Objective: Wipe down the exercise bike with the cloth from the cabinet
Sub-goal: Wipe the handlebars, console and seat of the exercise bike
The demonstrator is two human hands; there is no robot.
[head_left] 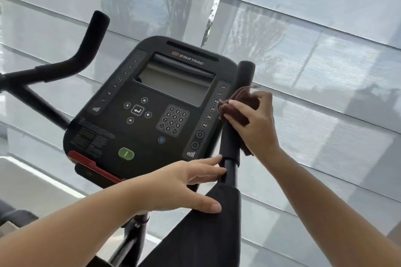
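In the head view, the cloth [241, 97], a brown rag, is already out of the cabinet and at work. It is bunched around the upright foam grip of the right handlebar [244, 73], just beside the right edge of the console [138, 136], with a loose tail hanging down behind the grip. The right hand [256, 123] grasps the cloth, its fingers curled over the rag and round the grip, about midway up the foam. The left hand [173, 182] holds nothing. Its fingers [208, 162] are straight and touch the bare bar [230, 171] just below the foam, and its thumb lies on the near dark arm pad [212, 234], apparently steadying the bike. Judging by this, the fetching step is done and the wipe is under way on the right handlebar, with the foam above and below the cloth probably yet to be rubbed. Whether the console, with its screen, keypad and green button [126, 153], or the left handlebar [91, 37] at the far left has been cleaned cannot be told, since no streaks or damp show. The seat, pedals and most of the frame are out of view, so much of the bike may remain. Pale window blinds [325, 50] fill the background.
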